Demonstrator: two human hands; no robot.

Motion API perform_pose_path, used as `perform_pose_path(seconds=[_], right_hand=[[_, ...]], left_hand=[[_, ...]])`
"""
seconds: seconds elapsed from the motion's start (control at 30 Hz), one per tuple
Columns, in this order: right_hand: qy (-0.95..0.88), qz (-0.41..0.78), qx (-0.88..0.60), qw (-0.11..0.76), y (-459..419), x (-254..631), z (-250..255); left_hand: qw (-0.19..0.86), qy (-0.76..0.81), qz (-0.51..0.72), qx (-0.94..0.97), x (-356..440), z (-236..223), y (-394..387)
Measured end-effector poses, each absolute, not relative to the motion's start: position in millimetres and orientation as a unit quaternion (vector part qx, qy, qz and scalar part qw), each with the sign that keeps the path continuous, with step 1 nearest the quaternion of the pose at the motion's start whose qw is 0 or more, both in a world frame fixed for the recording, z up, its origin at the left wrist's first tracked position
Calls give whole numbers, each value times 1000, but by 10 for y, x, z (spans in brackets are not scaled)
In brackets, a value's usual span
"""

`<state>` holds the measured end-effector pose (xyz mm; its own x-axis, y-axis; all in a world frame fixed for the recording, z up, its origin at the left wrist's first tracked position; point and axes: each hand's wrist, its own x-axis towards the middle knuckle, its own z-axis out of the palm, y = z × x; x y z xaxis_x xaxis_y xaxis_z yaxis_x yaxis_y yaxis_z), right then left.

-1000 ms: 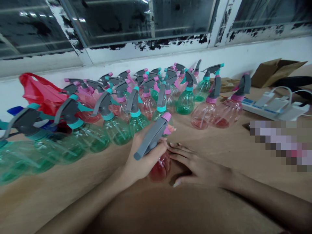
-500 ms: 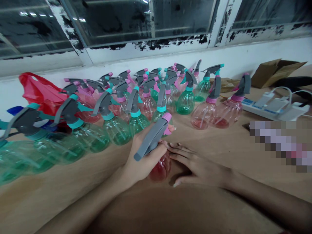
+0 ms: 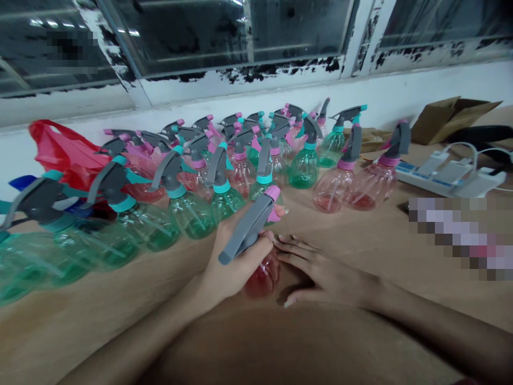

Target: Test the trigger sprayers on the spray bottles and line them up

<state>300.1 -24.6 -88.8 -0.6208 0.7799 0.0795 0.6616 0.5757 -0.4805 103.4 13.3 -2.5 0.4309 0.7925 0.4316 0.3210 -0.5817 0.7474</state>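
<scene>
My left hand (image 3: 230, 256) is wrapped round the neck of a pink spray bottle (image 3: 262, 275) that stands on the brown table (image 3: 360, 331). Its grey trigger head with a pink nozzle (image 3: 250, 223) sticks out above my fingers. My right hand (image 3: 324, 272) lies flat on the table beside the bottle's right side, fingers stretched out, fingertips touching the bottle. Behind them stand several green spray bottles (image 3: 192, 211) and pink spray bottles (image 3: 332, 190) in rows.
A red plastic bag (image 3: 64, 149) lies at the back left by the white wall. A white power strip with plugs (image 3: 449, 176) and a cardboard box (image 3: 449, 115) are at the right. A blurred patch (image 3: 460, 235) covers something on the right of the table.
</scene>
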Motion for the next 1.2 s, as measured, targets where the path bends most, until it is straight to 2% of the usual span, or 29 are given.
perform_pose_path(seconds=[0.2, 0.47, 1.0, 1.2], right_hand=[[-875, 207, -410, 152, -248, 2996, -877], [-877, 206, -404, 159, -246, 3006, -906], [-874, 213, -406, 164, -249, 3003, -885], [-876, 208, -411, 145, -246, 2996, -874]], left_hand=[[319, 341, 397, 790, 1051, -2, 126], [290, 349, 393, 800, 1032, -29, 134], [305, 341, 400, 794, 1055, 8, 120], [313, 344, 404, 788, 1026, -35, 129]])
